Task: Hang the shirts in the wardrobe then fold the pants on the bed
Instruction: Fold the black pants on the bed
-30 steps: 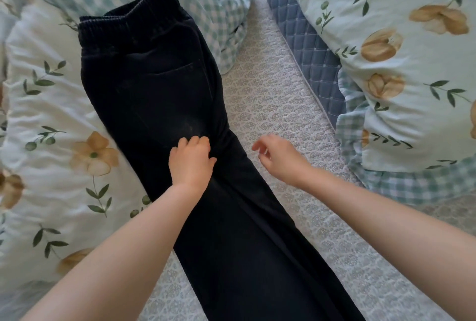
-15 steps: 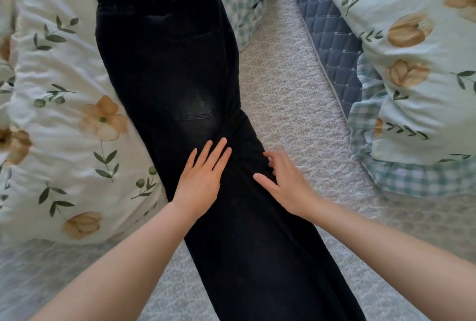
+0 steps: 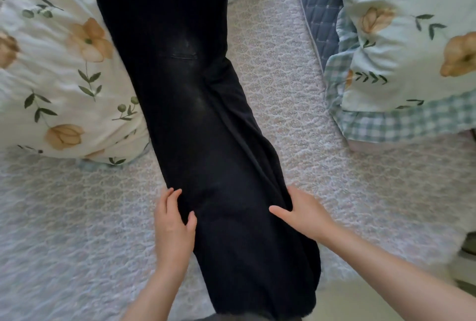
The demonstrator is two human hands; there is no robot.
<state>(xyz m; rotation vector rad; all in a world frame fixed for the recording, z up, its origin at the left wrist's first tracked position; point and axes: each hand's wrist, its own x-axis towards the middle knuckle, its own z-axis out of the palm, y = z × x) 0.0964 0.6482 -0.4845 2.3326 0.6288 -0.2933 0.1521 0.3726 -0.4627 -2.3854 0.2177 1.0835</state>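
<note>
A bed (image 3: 77, 217), covered by a pale textured spread, is seen from above and fills the view. A cream floral quilt (image 3: 59, 75) is bunched at the far left. A mint floral quilt (image 3: 412, 45) with a checked border is piled at the far right. Black pants (image 3: 206, 127) are laid lengthwise down the middle of the bed, the legs together as 1 long strip. Their upper part lies against the cream quilt, and the leg ends reach the near edge of the bed. A blue quilted pad (image 3: 319, 6) is partly covered by the mint quilt. The strip's left edge is pinched by the left hand (image 3: 173, 225), thumb on top and fingers curled at the edge. The right edge is gripped by the right hand (image 3: 304, 213), thumb laid on the cloth and fingers tucked round the fold.
</note>
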